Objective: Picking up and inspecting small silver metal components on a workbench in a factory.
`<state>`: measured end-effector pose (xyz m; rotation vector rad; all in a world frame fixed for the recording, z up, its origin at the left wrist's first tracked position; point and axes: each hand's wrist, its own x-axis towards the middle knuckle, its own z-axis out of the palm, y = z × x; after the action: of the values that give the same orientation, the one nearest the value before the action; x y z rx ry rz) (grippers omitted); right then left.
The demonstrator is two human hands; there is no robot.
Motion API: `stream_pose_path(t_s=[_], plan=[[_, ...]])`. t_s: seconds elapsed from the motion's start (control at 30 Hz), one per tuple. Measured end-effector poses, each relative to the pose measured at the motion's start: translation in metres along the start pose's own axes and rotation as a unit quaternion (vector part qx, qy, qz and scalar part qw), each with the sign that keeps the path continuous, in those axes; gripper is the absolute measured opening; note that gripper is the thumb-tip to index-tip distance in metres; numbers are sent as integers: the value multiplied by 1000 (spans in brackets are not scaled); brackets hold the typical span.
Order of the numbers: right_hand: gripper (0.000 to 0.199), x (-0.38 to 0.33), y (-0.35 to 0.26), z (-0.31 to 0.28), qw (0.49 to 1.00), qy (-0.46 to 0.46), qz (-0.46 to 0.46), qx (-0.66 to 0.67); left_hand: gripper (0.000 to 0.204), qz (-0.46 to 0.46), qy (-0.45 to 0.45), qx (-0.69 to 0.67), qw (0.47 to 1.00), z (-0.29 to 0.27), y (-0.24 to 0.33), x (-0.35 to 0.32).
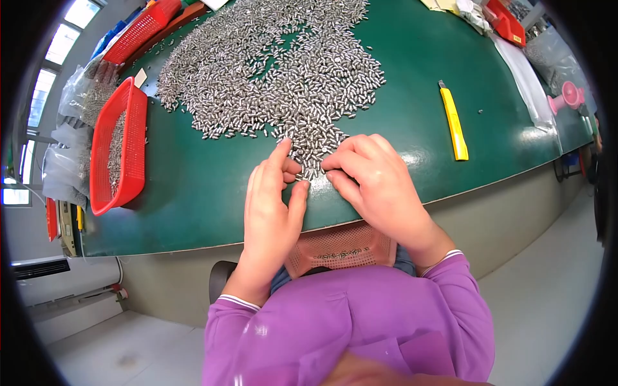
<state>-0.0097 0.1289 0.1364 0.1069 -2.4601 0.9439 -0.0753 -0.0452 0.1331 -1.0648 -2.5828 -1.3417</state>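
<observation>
A broad heap of small silvery metal pins [277,71] spreads over the green table, narrowing into a tongue of pins near the front edge. My left hand [273,196] rests at the left side of that tongue, its index finger stretched out along the pins and its thumb apart. On the other side, my right hand [376,183] has its fingers curled, thumb and index tips close together at the pins. Whether a pin is between those tips cannot be made out. Below the table edge, a pink perforated basket [302,257] sits on my lap with some pins in it.
A red plastic basket [135,154] holding more pins stands at the left of the green table [199,212]. A yellow box cutter [454,125] lies to the right. Clear plastic bags [67,161] sit beyond the left edge; a pink object [568,96] is at the far right.
</observation>
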Motion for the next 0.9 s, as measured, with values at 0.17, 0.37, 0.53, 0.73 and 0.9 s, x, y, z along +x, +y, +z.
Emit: stream_pose_path(t_s=[0.17, 0.37, 0.53, 0.73, 0.9], plan=[[10, 0, 1, -3, 1000, -25, -10, 11, 64, 15, -12, -11, 1000, 1, 0, -1], [11, 0, -1, -4, 999, -37, 1, 16, 66, 26, -13, -42, 999, 1, -1, -2], [13, 0, -4, -5, 999, -48, 11, 4, 66, 40, -12, -49, 998, 2, -2, -2], [16, -2, -2, -6, 998, -60, 5, 17, 69, 57, -36, -44, 997, 0, -3, -4], [19, -2, -3, -6, 998, -58, 2, 16, 76, 29, -7, -71, 997, 1, -1, -6]])
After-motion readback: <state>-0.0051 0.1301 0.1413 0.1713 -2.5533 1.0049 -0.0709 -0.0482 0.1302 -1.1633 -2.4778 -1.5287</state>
